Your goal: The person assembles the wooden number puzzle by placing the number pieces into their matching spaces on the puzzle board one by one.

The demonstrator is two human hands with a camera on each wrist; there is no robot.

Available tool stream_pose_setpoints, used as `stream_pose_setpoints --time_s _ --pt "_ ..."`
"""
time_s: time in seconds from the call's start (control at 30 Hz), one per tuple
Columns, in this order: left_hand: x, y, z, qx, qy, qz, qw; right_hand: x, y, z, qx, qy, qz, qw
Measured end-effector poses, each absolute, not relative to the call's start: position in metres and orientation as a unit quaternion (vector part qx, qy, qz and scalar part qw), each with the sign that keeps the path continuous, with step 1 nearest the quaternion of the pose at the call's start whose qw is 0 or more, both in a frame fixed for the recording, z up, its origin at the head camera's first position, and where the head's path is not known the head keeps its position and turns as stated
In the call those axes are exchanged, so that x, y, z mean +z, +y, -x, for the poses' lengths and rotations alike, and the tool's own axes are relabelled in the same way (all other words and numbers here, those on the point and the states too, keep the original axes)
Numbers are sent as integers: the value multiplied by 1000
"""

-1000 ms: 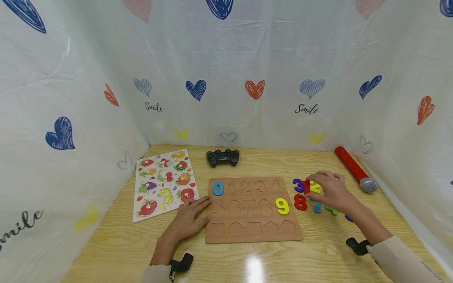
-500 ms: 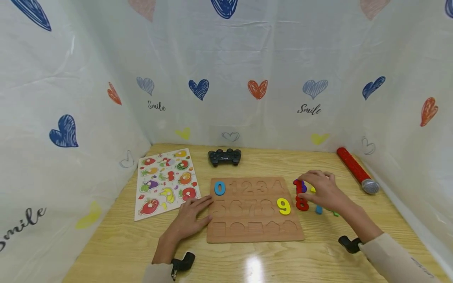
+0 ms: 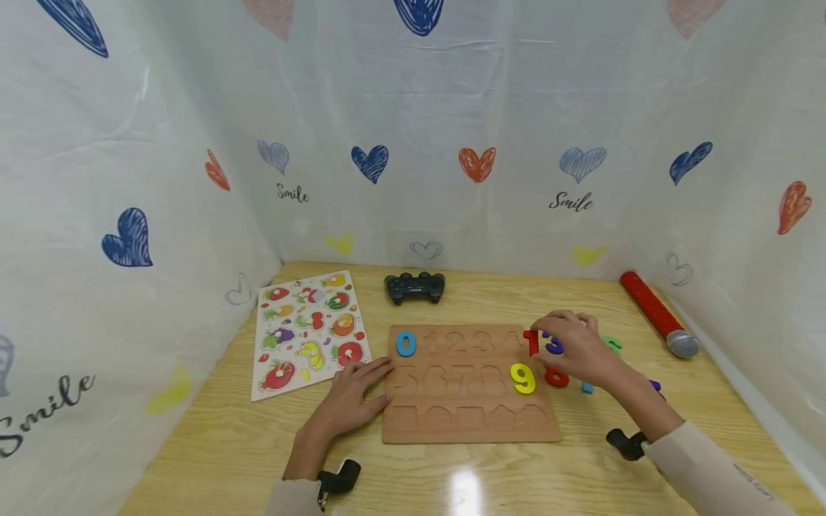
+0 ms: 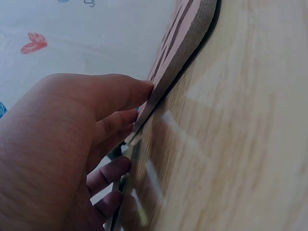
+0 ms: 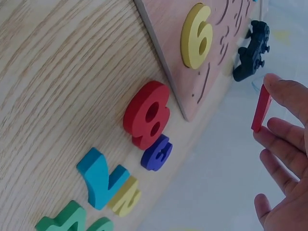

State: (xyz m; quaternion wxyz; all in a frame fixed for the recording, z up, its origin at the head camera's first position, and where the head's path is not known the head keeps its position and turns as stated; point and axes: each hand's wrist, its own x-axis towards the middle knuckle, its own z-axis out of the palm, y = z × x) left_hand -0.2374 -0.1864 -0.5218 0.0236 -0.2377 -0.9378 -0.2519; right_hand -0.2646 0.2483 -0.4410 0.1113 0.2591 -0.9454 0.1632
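Currently, in the head view, the brown board (image 3: 445,436) lies on the table (image 3: 490,473), its rows running left to right. Blue 0 (image 3: 399,344) sits at the left end of its far row, yellow 9 (image 3: 531,378) at the right end of its middle row. Above the far right corner, the right hand (image 3: 573,347) pinches red 1 (image 3: 532,342). Purple 3 (image 3: 553,343), red 8 (image 3: 557,378) and blue 7 (image 3: 587,388) lie right of the board, partly under that hand. The left hand (image 3: 348,401) is open, its fingers against the board's left edge. Farther left is the fruit board (image 3: 306,333); beyond the brown board, the gamepad (image 3: 415,287); at the far right, the microphone (image 3: 657,312). A heart-patterned curtain (image 3: 413,107) stands behind.

From the left wrist, the thumb touches the board's edge, with the other fingers spread below it, loosely bent.

From the right wrist, red 1 is held between thumb and fingertips, seen nearly edge-on and clear of the table. Red 8 rests just off the board, close to purple 3; beside them lie blue 7, yellow 2 (image 5: 125,198) and green pieces (image 5: 62,219), these cut off by the frame.
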Motion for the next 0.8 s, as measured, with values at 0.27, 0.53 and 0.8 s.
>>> stream_pose_setpoints --time_s 0.27,0.53,0.8 --pt "-522 -185 238 -254 -939 233 19 -442 242 268 169 -942 -268 113" --pt "-521 -186 238 -252 -940 227 15 -445 231 273 165 -942 -270 108" --pt "-521 -186 238 -250 -940 233 14 -445 220 276 155 -943 -277 99"
